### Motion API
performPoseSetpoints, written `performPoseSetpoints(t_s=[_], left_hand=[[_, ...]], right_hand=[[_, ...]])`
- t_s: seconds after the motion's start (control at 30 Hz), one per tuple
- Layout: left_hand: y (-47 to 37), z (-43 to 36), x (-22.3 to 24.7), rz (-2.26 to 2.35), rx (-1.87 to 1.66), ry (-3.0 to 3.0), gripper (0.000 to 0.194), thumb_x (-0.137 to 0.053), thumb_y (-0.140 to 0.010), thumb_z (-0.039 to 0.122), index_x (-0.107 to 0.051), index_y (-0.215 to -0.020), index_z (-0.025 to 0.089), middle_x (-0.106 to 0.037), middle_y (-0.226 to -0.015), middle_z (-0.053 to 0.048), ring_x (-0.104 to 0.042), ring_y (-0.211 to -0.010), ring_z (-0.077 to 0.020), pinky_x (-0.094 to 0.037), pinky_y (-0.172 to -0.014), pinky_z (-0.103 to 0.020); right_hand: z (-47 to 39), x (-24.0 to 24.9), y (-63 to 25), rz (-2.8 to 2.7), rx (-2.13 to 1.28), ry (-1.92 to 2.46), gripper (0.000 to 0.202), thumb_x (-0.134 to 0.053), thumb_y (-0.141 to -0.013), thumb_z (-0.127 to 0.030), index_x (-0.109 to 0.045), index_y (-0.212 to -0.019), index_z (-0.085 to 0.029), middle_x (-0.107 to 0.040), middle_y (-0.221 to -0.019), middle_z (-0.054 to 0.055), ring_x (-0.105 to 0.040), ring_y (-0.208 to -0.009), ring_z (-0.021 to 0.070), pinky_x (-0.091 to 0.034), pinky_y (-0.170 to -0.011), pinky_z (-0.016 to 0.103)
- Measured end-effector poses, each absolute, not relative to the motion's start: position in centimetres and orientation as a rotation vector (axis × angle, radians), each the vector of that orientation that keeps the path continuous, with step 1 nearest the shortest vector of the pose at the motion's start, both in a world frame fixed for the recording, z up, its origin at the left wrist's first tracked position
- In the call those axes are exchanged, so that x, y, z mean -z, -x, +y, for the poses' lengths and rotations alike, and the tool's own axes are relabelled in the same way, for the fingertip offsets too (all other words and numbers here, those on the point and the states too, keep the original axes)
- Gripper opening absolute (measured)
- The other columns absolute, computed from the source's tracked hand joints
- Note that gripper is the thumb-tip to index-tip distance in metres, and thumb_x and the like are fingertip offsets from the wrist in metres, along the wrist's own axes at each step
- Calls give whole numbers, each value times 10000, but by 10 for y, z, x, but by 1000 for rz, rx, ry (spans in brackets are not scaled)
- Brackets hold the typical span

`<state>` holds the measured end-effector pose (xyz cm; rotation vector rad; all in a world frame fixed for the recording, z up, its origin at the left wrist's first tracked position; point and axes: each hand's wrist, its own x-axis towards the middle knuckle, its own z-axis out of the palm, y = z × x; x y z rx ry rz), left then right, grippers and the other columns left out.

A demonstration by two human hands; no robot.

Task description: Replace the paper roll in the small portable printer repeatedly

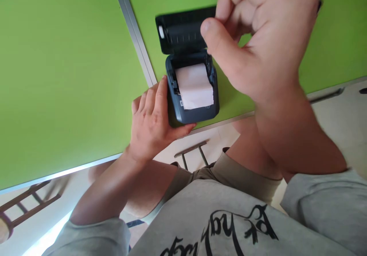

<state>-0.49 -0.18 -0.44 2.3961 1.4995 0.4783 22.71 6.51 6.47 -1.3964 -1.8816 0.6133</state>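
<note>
A small dark blue-grey printer (197, 115) stands on the green table near its front edge. Its black lid (183, 30) is tipped back, and a roll of white paper (195, 85) sits inside, the loose end hanging over the front. My left hand (151, 120) grips the printer's body, fingers along its left side and thumb across the front. Raised over the right end of the lid is my right hand (258, 38), fingers curled and thumb close to the index finger. Whether these fingertips touch the lid or pinch something small is hidden.
A metal strip (134, 34) divides the green table top (63, 76) to the left of the printer. Behind my right wrist a small dark thing (320, 5) shows only in part. Wooden stool legs (31, 202) stand below the table's edge at lower left.
</note>
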Motion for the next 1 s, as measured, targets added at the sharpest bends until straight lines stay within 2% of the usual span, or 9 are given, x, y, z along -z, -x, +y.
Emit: performPoseSetpoints(t_s=[0.1, 0.2, 0.33, 0.5, 0.67, 0.8, 0.87, 0.93, 1.0], left_hand=[[4, -3, 5, 1516, -478, -2429, 1127, -517, -826, 924, -385, -1605, 122, -626, -1457, -245, -636, -1261, -436, -455, -1006, -510], [2, -4, 5, 1535, -464, -2464, 1123, -482, -844, 923, -412, -1579, 77, -652, -1410, -259, -653, -1223, -436, -469, -973, -507], [2, -4, 3, 1539, -446, -2451, 1113, -479, -851, 912, -412, -1582, 77, -639, -1430, -264, -648, -1227, -442, -467, -972, -514], [3, -4, 2, 1508, -453, -2461, 1116, -490, -856, 903, -407, -1587, 63, -631, -1437, -267, -651, -1216, -441, -460, -966, -507], [4, -4, 4, 1502, -484, -2463, 1094, -470, -861, 914, -397, -1595, 106, -643, -1427, -246, -663, -1197, -428, -459, -973, -506], [5, -4, 6, 1504, -491, -2460, 1081, -463, -861, 915, -401, -1591, 120, -647, -1423, -237, -663, -1193, -417, -458, -971, -499], [4, -4, 6, 1508, -483, -2456, 1094, -461, -852, 924, -406, -1587, 116, -644, -1428, -238, -655, -1199, -418, -457, -971, -498], [3, -4, 6, 1516, -468, -2432, 1113, -472, -831, 937, -408, -1590, 125, -644, -1430, -231, -644, -1214, -422, -454, -982, -501], [2, -4, 4, 1530, -431, -2385, 1123, -490, -811, 945, -408, -1598, 148, -642, -1436, -219, -631, -1237, -426, -454, -995, -503]], right_hand=[[66, -77, -216, -2122, -457, 1416, 130, -641, -937, -383, -605, -885, -270, -599, -816, -13, -643, -783, 160, -582, -873, 370], [66, -74, -203, -2340, -331, 1550, 40, -663, -849, -256, -623, -850, -254, -572, -692, -6, -609, -675, 180, -566, -777, 396], [64, -62, -202, -2441, -156, 1610, 50, -672, -836, -257, -627, -857, -256, -454, -621, -1, -543, -602, 169, -523, -679, 354], [65, -62, -211, -2558, -344, 1583, 174, -677, -824, -182, -653, -959, -290, -395, -624, -15, -555, -633, 182, -504, -723, 353], [70, -68, -205, -2536, -508, 1642, 145, -720, -852, -197, -677, -965, -278, -523, -664, -9, -648, -718, 213, -499, -763, 359], [71, -79, -205, -2630, -430, 1767, 334, -744, -833, -263, -704, -1155, -343, -664, -835, -2, -692, -811, 256, -502, -736, 384], [70, -86, -209, -2593, -486, 1683, 350, -719, -811, -236, -723, -1142, -349, -706, -906, -31, -706, -871, 240, -518, -795, 397], [69, -87, -217, -2390, -693, 1509, 315, -683, -814, -240, -752, -1108, -330, -732, -998, -62, -703, -916, 203, -522, -877, 395], [69, -80, -227, -2003, -864, 1433, 236, -690, -841, -388, -766, -1049, -305, -725, -1046, -59, -688, -873, 179, -528, -835, 382]])
